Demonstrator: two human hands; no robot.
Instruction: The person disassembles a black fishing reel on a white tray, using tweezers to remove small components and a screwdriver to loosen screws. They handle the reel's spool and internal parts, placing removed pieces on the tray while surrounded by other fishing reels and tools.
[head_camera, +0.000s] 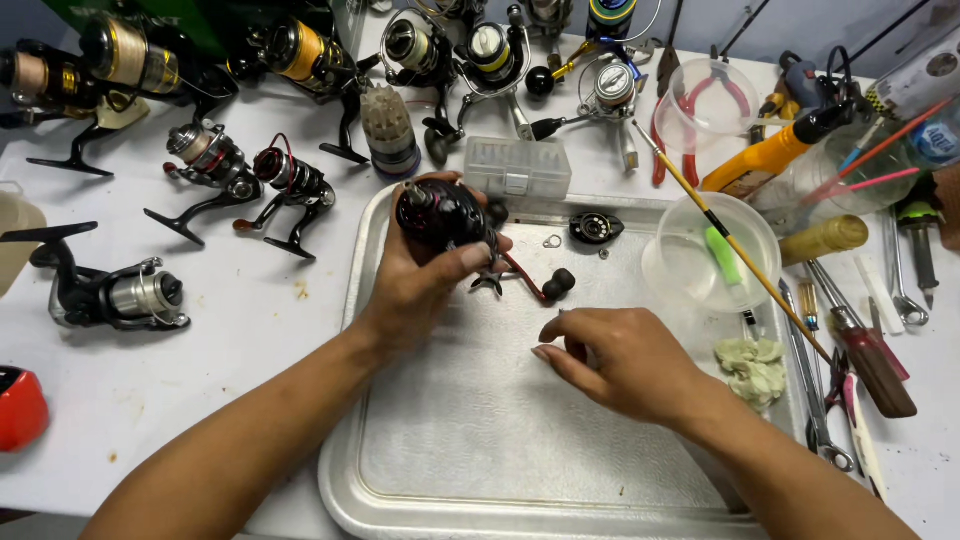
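Note:
My left hand (418, 285) grips a black and dark red fishing reel (442, 215) above the far left part of a metal tray (440, 470). The reel's red crank handle with black knobs (540, 285) sticks out to the right. My right hand (615, 358) hovers over the middle of the tray with its fingers curled; whether it pinches a small part I cannot tell. A black side plate (596, 228) and a small metal ring (552, 241) lie on the tray beyond the hands.
Several spinning reels (120, 295) lie on the white table to the left and far side. A clear plastic box (517, 168) sits behind the tray. On the right are clear bowls (712, 255), a wadded cloth (752, 365), screwdrivers, wrenches (818, 400) and pliers (690, 115).

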